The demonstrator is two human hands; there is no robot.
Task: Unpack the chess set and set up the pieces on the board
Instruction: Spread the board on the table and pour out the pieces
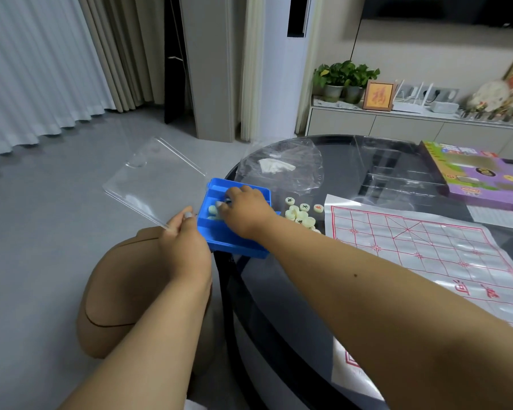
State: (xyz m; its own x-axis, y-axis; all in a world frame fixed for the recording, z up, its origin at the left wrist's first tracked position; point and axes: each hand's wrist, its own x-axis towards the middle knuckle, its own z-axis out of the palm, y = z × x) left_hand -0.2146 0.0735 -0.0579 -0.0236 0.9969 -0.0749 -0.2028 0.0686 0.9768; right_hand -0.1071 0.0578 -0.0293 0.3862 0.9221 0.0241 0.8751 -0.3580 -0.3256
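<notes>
Head view shows the right hand point(245, 210) reaching into the blue tray point(237, 247) at the table's point(279, 291) near-left edge, fingers curled among pieces point(213, 211), while the left hand point(184, 241) pinches the clear lid point(148, 184).

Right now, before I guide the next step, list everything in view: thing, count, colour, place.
Tray: one, blue, table's left edge.
Lid: one, clear, hanging left of tray.
Pieces in tray: few, cream, count unclear.
Loose pieces: about ten, cream, between tray and board.
Board: one, clear sheet with red grid, flat on table.
Plastic bag: one, clear, behind tray.
Game box: one, purple-green, far right.
Table: one, dark glass.
Left hand: grips lid's corner.
Right hand: fingers in tray.
</notes>
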